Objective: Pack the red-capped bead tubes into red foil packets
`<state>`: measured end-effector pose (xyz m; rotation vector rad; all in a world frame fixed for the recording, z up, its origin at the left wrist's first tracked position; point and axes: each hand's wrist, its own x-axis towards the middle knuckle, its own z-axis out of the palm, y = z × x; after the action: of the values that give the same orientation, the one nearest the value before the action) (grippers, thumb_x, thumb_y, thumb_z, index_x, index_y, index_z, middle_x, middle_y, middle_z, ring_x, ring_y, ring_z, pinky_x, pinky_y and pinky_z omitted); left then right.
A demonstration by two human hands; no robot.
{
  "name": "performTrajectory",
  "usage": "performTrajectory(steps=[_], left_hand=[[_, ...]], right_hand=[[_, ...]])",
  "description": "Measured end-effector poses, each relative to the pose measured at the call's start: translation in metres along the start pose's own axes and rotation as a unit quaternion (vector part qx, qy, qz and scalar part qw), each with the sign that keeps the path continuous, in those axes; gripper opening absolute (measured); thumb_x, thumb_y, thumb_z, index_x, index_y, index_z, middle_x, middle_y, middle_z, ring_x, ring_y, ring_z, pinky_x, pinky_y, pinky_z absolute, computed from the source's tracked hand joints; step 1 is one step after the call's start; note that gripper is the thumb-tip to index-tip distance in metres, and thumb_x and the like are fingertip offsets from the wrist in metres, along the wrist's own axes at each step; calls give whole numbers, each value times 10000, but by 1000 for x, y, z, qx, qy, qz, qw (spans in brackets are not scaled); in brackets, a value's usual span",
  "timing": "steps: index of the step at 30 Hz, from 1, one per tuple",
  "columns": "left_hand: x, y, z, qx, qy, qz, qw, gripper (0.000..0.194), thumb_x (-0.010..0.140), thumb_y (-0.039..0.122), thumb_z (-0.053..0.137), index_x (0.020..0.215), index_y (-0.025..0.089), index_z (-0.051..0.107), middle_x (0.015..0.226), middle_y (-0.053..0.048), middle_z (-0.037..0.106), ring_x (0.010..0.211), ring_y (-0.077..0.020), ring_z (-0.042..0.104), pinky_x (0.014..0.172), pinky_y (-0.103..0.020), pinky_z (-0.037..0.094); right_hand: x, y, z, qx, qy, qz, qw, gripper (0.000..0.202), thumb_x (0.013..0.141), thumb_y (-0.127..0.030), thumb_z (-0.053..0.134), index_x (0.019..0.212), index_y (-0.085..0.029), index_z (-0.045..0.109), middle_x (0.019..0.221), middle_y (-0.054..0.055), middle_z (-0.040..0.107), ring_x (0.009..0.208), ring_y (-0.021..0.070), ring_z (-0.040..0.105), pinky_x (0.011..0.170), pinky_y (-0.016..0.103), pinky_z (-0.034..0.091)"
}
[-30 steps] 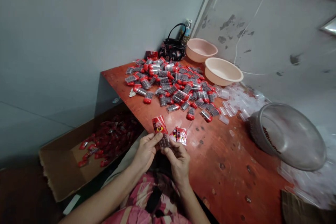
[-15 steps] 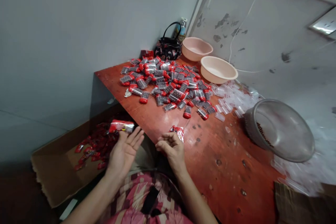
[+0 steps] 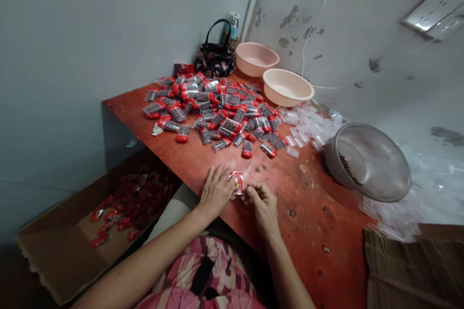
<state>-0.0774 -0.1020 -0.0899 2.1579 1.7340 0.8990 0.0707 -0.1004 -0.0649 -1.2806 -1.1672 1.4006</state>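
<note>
A small red printed packet point(image 3: 238, 183) with clear shiny edges lies at the near edge of the red table. My left hand point(image 3: 216, 192) rests beside it with fingers stretched out flat, the fingertips touching its left side. At the packet's lower right corner, my right hand point(image 3: 263, 203) is closed, thumb and forefinger pinching the edge. Beyond both hands spreads a heap of clear tubes with red caps and dark contents point(image 3: 221, 116). Down to the left, a cardboard box point(image 3: 50, 256) holds many red packets point(image 3: 134, 203).
Two pale pink basins point(image 3: 288, 88) and a black handbag point(image 3: 215, 60) stand at the back. On the right are loose clear plastic pieces point(image 3: 313, 123), a grey bowl point(image 3: 373, 164) with small brown bits, and a brown cardboard sheet point(image 3: 409, 270) at the near corner.
A red packet seen in the air above the box by my open left hand is no longer there. My left hand has moved right onto the table, beside the packet at my right hand.
</note>
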Motion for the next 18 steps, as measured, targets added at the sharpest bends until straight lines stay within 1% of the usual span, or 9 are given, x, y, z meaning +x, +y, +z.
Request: performTrajectory(steps=[3,6,9,11,13,16,17,18], left_hand=[[-2,-5,6,10,0,2,1000,265,818,244,495,1048,248,626,1239,-83,541,1233,-309,357,1015,-555,207],[-4,-8,9,-26,7,1,1000,266,822,220,484,1040,253,632,1185,-60,586,1225,-295,374,1022,-554,197],[-5,-9,11,-51,18,17,998,292,832,199,459,1070,244,620,1148,-45,612,1221,-286,382,1033,-536,190],[-6,-9,11,-55,30,27,998,299,837,191,447,1081,234,615,1146,-43,613,1216,-284,389,1035,-529,189],[-7,-9,9,-64,45,37,996,301,836,183,447,1084,229,613,1155,-46,607,1217,-279,391,1037,-524,190],[-7,-5,0,-110,68,39,991,295,822,188,478,1080,234,613,1170,-54,597,1223,-270,385,1042,-508,193],[-6,-4,-4,-138,78,27,987,296,809,204,505,1084,234,610,1179,-61,591,1221,-270,389,1042,-494,205],[-6,-3,-9,-172,91,2,981,318,788,230,542,1100,233,600,1194,-69,580,1213,-272,399,1037,-475,231]], right_hand=[[6,-1,-5,-37,22,-19,999,184,759,-344,594,825,-172,590,700,3,618,608,137,580,572,256,479],[14,-1,-8,-121,30,-52,991,191,751,-341,596,851,-179,618,800,27,644,717,165,592,663,283,474],[21,1,-7,-181,26,-70,981,205,746,-340,598,882,-191,635,877,46,655,781,186,594,707,302,462],[23,4,-3,-191,33,-76,978,202,744,-336,600,885,-194,632,879,46,655,790,187,593,721,309,456],[24,6,2,-169,34,-73,982,225,727,-327,620,909,-194,616,874,41,653,789,182,593,722,307,457],[25,3,11,-83,17,-49,995,288,712,-303,636,969,-191,573,814,21,651,727,159,596,668,281,467],[26,1,14,-51,12,-41,998,291,716,-293,632,978,-190,560,775,10,646,689,148,593,638,267,467],[27,-2,16,-23,9,-33,999,286,717,-282,628,975,-187,552,724,-6,635,641,135,584,605,251,461]])
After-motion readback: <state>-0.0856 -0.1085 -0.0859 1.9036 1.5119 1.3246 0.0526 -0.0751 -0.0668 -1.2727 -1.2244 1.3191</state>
